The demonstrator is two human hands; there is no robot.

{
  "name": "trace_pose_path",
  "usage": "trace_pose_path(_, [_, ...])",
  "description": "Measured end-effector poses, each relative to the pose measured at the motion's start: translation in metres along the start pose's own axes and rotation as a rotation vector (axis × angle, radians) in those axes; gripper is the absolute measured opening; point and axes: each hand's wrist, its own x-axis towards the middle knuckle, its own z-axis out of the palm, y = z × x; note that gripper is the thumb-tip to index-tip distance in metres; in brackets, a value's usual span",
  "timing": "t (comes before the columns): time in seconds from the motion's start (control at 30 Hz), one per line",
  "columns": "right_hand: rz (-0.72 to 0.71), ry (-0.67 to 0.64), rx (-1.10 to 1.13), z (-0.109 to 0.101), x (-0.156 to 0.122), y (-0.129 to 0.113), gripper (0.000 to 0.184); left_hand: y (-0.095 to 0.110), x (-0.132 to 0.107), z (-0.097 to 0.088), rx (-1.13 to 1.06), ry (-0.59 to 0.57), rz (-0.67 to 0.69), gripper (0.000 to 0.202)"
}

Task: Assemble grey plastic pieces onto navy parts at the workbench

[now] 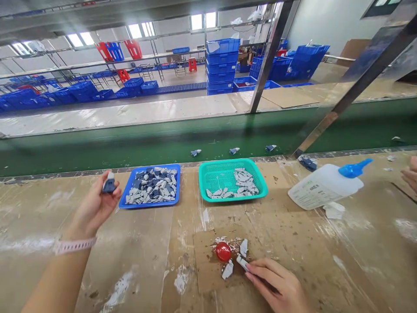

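Note:
My left hand (99,202) is raised to the left of the blue tray (178,191), its fingers closed round a dark blue and white plastic piece (109,184). Low in the view, my right hand (276,282) pinches a small light grey plastic piece (242,262) over a cardboard square (208,278). A red round cap (223,251) sits on that cardboard in a wet patch. Close to it lie two more grey pieces, one (243,248) behind and one (227,269) in front. Mixed grey and dark blue pieces fill the blue tray.
A green basket (202,184) holds grey pieces. To its right a white bottle (316,187) with a blue nozzle leans over. Several small assemblies (234,151) lie on the green belt (146,148) beyond. A slanted metal post (325,121) stands behind the bottle; another person's hand (411,174) shows far right.

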Motion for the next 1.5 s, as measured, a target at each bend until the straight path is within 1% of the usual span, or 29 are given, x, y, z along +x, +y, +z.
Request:
trace_pose_path(0.07, [-0.026,-0.007,-0.040,0.006,-0.005,-0.002,0.015,-0.016,-0.020,-0.018,-0.052,-0.051,-0.044,0.033])
trace_pose_path(0.13, [-0.057,-0.021,-0.080,0.011,-0.008,-0.004,0.018,-0.041,-0.050,-0.034,-0.127,-0.041,-0.087,0.035])
trace_pose_path(0.23, [-0.083,-0.041,-0.109,0.013,-0.010,-0.007,0.023,-0.085,-0.098,-0.051,-0.246,0.050,-0.202,0.021])
trace_pose_path(0.3, [-0.062,-0.023,-0.046,0.012,-0.010,-0.008,0.021,-0.110,-0.124,-0.052,-0.296,0.092,-0.298,0.013])
trace_pose_path(0.33, [-0.025,-0.005,0.021,0.011,-0.010,-0.008,0.018,-0.119,-0.135,-0.050,-0.299,0.105,-0.337,0.013])
trace_pose_path(0.4, [0.134,0.022,0.214,0.007,-0.009,-0.006,0.011,-0.132,-0.152,-0.040,-0.262,0.100,-0.389,0.027])
trace_pose_path(0.47, [0.384,0.023,0.464,0.004,-0.005,-0.003,0.010,-0.137,-0.165,-0.025,-0.195,0.046,-0.387,0.045])
trace_pose_path(0.53, [0.641,0.012,0.737,-0.002,0.001,-0.001,0.019,-0.138,-0.174,-0.007,-0.148,-0.033,-0.359,0.056])
trace_pose_path(0.57, [0.749,0.012,0.870,-0.005,0.005,-0.001,0.022,-0.139,-0.178,0.001,-0.131,-0.059,-0.346,0.057])
trace_pose_path(0.63, [0.922,0.018,1.105,-0.012,0.013,-0.004,0.025,-0.141,-0.182,0.016,-0.098,-0.100,-0.330,0.052])
trace_pose_path(0.7, [1.051,0.039,1.291,-0.019,0.019,-0.008,0.026,-0.146,-0.185,0.027,-0.100,-0.167,-0.327,0.046])
trace_pose_path(0.77, [1.145,0.070,1.425,-0.024,0.024,-0.010,0.027,-0.152,-0.186,0.033,-0.135,-0.281,-0.334,0.047])
trace_pose_path(0.83, [1.196,0.098,1.504,-0.028,0.027,-0.012,0.029,-0.157,-0.187,0.035,-0.168,-0.409,-0.344,0.053])
trace_pose_path(0.9, [1.209,0.106,1.540,-0.030,0.027,-0.011,0.030,-0.159,-0.188,0.037,-0.135,-0.519,-0.331,0.053])
trace_pose_path(0.97, [1.205,0.107,1.529,-0.031,0.027,-0.011,0.032,-0.157,-0.188,0.040,-0.040,-0.583,-0.294,0.044])
trace_pose_path(1.0, [1.197,0.104,1.506,-0.032,0.027,-0.010,0.032,-0.155,-0.188,0.041,0.024,-0.590,-0.260,0.043])
trace_pose_path(1.07, [1.136,0.068,1.439,-0.032,0.026,-0.010,0.029,-0.149,-0.186,0.046,0.202,-0.554,-0.168,0.048])
trace_pose_path(1.1, [1.076,0.038,1.399,-0.033,0.027,-0.010,0.027,-0.146,-0.185,0.048,0.328,-0.523,-0.107,0.050])
trace_pose_path(1.17, [0.900,-0.020,1.287,-0.033,0.030,-0.011,0.021,-0.136,-0.183,0.050,0.633,-0.489,0.036,0.050])
trace_pose_path(1.2, [0.789,-0.042,1.212,-0.034,0.032,-0.012,0.018,-0.131,-0.182,0.051,0.783,-0.501,0.102,0.048])
trace_pose_path(1.23, [0.672,-0.057,1.124,-0.035,0.036,-0.014,0.015,-0.126,-0.182,0.052,0.911,-0.534,0.160,0.046])
trace_pose_path(1.3, [0.445,-0.076,0.929,-0.036,0.044,-0.020,0.010,-0.116,-0.182,0.053,1.069,-0.637,0.262,0.044])
trace_pose_path(1.37, [0.236,-0.103,0.774,-0.038,0.052,-0.029,0.010,-0.110,-0.184,0.054,1.128,-0.718,0.363,0.047])
trace_pose_path(1.4, [0.150,-0.116,0.722,-0.039,0.055,-0.034,0.013,-0.108,-0.186,0.054,1.115,-0.746,0.405,0.049])
trace_pose_path(1.47, [0.023,-0.141,0.664,-0.039,0.060,-0.042,0.017,-0.107,-0.190,0.055,1.001,-0.795,0.438,0.053])
trace_pose_path(1.5, [-0.015,-0.147,0.653,-0.039,0.061,-0.045,0.018,-0.108,-0.192,0.056,0.911,-0.821,0.424,0.053])
